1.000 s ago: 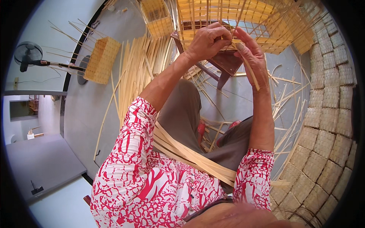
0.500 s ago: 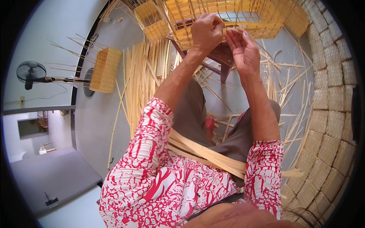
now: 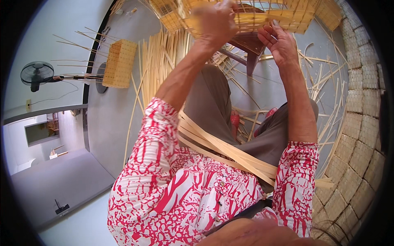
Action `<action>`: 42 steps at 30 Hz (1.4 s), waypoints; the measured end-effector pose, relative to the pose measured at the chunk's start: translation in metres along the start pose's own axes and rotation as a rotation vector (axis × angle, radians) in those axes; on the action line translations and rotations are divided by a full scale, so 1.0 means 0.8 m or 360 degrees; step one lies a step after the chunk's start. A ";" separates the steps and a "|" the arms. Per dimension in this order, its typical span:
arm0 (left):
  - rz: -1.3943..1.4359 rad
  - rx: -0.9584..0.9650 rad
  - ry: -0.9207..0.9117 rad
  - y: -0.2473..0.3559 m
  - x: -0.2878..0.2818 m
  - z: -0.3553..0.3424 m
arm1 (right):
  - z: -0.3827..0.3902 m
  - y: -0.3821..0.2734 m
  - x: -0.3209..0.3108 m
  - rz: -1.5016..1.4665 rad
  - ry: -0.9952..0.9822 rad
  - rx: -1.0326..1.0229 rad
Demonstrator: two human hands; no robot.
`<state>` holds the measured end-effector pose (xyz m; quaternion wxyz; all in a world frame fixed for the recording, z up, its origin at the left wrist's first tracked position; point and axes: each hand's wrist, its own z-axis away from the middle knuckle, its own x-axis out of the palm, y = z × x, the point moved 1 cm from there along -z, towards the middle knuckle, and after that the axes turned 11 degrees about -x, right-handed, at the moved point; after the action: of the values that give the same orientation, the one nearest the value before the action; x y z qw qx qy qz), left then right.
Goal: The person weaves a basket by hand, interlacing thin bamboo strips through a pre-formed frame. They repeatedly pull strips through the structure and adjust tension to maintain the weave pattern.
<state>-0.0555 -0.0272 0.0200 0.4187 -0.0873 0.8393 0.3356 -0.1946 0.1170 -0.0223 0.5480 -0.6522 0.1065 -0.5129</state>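
- Open-weave yellow basket [image 3: 298, 21]: over the dark wooden stool [image 3: 250, 47].
- Left hand [image 3: 217, 24]: blurred, fingers curled at the basket; grasp unclear.
- Right hand [image 3: 281, 44]: fingers bent at the basket's near side; cannot tell whether gripping.

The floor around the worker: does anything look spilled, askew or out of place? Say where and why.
Yes: loose strips lie strewn at crossing angles on the floor right of the brown stool, untidy compared with the pile on the left, whose strips run mostly side by side.
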 end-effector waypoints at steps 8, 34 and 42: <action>0.0300 0.0320 0.0440 -0.023 -0.028 0.083 | 0.017 0.018 -0.032 0.0156 -0.0318 0.0011; 0.0825 0.0537 -0.0328 -0.009 0.003 -0.010 | 0.029 -0.034 0.017 0.0651 -0.0860 -0.0940; 0.1138 0.0086 -0.0401 -0.008 0.027 -0.023 | 0.025 -0.018 0.015 0.0709 -0.0493 -0.1037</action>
<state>-0.0781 -0.0413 0.0084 0.3771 0.2642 0.7673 0.4465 -0.1794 0.1265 -0.0011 0.4202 -0.8217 0.3180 -0.2173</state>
